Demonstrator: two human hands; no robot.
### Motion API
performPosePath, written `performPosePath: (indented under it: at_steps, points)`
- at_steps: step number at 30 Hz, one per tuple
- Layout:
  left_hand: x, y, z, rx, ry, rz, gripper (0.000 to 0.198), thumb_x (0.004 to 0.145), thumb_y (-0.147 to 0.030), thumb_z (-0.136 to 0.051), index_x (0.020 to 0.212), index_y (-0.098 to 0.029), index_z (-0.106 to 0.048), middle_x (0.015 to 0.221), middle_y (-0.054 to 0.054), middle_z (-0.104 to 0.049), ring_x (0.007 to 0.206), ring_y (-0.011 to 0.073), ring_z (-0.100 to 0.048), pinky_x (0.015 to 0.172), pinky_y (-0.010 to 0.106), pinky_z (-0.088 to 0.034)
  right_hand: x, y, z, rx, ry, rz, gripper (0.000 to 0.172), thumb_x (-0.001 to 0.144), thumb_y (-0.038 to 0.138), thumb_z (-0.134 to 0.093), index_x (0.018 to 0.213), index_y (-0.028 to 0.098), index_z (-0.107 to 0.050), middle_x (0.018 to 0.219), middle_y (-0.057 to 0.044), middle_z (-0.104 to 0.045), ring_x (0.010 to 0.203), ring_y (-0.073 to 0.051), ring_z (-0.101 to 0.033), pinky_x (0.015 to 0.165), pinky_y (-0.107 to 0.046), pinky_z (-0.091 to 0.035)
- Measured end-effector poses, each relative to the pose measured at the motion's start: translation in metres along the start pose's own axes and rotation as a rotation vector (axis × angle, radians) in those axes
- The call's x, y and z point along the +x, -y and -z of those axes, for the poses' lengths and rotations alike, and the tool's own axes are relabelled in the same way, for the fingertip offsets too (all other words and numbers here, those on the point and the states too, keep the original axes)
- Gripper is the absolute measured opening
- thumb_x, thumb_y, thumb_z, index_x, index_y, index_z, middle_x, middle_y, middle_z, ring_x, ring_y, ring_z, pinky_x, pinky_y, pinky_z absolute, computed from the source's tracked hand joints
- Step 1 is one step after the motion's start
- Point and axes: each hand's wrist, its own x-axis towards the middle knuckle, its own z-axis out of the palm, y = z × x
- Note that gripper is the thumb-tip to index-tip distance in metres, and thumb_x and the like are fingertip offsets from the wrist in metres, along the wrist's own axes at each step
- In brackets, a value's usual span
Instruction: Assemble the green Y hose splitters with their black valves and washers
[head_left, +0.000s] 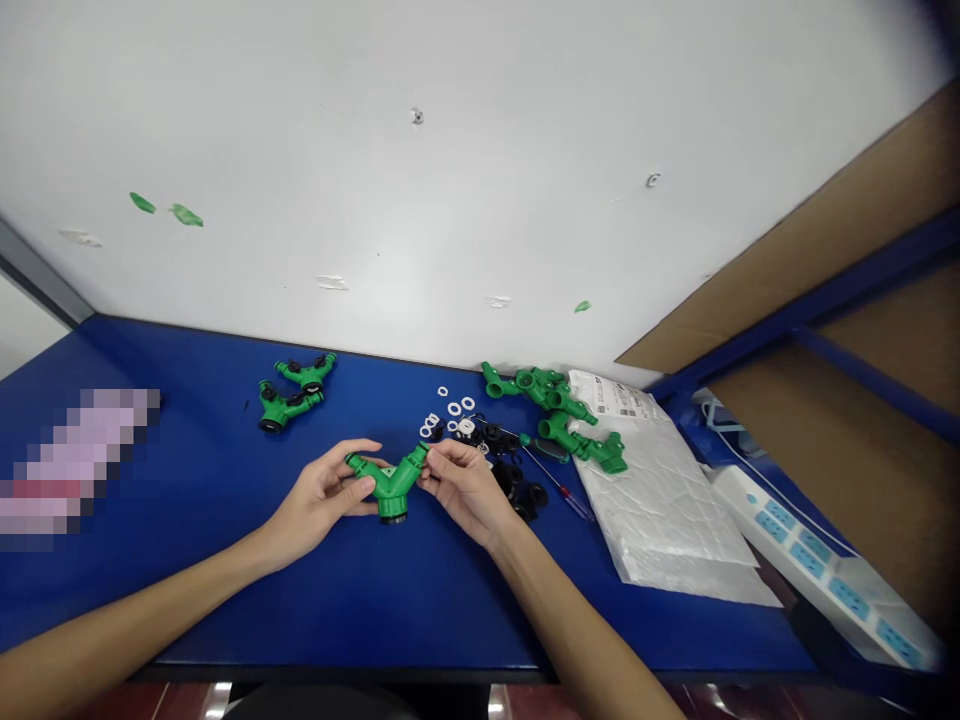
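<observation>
A green Y-shaped hose connector (391, 486) with a black ring at its lower end is held above the blue table. My left hand (330, 490) grips its left arm between thumb and fingers. At the tip of the right arm, my right hand (461, 480) pinches the connector with thumb and fingertips; whether a small part is also between them I cannot tell. Behind my hands lie two green connectors fitted with black parts (289, 405). White ring washers (454, 409) and black fittings (514, 480) are scattered just beyond and beside my right hand.
Several green connector bodies (555, 395) are piled at the back right, partly on a white padded bag (660, 510). Two screwdrivers (574, 500) lie beside them. A power strip (817, 560) runs along the right edge. A white wall (480, 200) rises behind the blue table (337, 620).
</observation>
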Motion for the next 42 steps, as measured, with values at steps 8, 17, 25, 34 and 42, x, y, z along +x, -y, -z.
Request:
performPosePath:
  at_steps: [8, 17, 25, 34, 42]
  points:
    - [-0.005, -0.009, -0.010, -0.309, -0.030, 0.264, 0.040, 0.088, -0.038, -0.060, 0.124, -0.019, -0.060, 0.109, 0.009, -0.069, 0.105, 0.0276, -0.064, 0.092, 0.040, -0.049, -0.012, -0.016, -0.035, -0.272, 0.126, 0.204, 0.015, 0.071, 0.031, -0.080, 0.080, 0.020, -0.078, 0.080, -0.002, -0.068, 0.062, -0.011, -0.059, 0.059, -0.025, -0.050]
    - [-0.002, -0.022, -0.005, -0.622, 0.056, 0.392, 0.055, 0.094, -0.048, -0.044, 0.135, -0.010, -0.048, 0.109, 0.018, -0.071, 0.096, 0.0325, -0.070, 0.091, 0.047, -0.048, -0.026, 0.001, -0.024, -0.936, 0.227, 0.621, 0.023, 0.082, 0.031, -0.071, 0.101, 0.018, -0.071, 0.098, -0.009, -0.066, 0.093, -0.021, -0.064, 0.084, -0.035, -0.053]
    - [0.002, -0.022, 0.000, -0.644, -0.015, 0.384, 0.058, 0.094, -0.045, -0.047, 0.134, -0.003, -0.048, 0.131, 0.024, -0.061, 0.124, 0.0351, -0.056, 0.104, 0.045, -0.042, -0.033, -0.022, -0.032, -1.412, 0.184, 0.904, 0.032, 0.088, 0.038, -0.063, 0.110, 0.015, -0.067, 0.088, -0.009, -0.071, 0.074, -0.021, -0.067, 0.067, -0.033, -0.055]
    - [0.000, -0.013, 0.005, -0.645, 0.064, 0.274, 0.034, 0.083, -0.016, -0.059, 0.117, -0.019, -0.064, 0.125, 0.016, -0.067, 0.113, 0.0342, -0.063, 0.095, 0.055, -0.046, -0.025, 0.011, -0.009, -1.328, 0.094, 0.721, 0.017, 0.094, 0.030, -0.057, 0.099, 0.017, -0.066, 0.095, -0.008, -0.068, 0.085, -0.018, -0.067, 0.078, -0.028, -0.055]
    - [0.005, -0.027, 0.003, -0.608, -0.002, 0.316, 0.031, 0.093, -0.035, -0.051, 0.112, -0.014, -0.064, 0.114, 0.019, -0.068, 0.108, 0.0357, -0.063, 0.090, 0.057, -0.049, -0.014, 0.032, 0.017, -1.619, 0.233, 0.366, 0.017, 0.091, 0.014, -0.056, 0.100, 0.017, -0.070, 0.097, -0.009, -0.066, 0.086, -0.021, -0.066, 0.079, -0.035, -0.054]
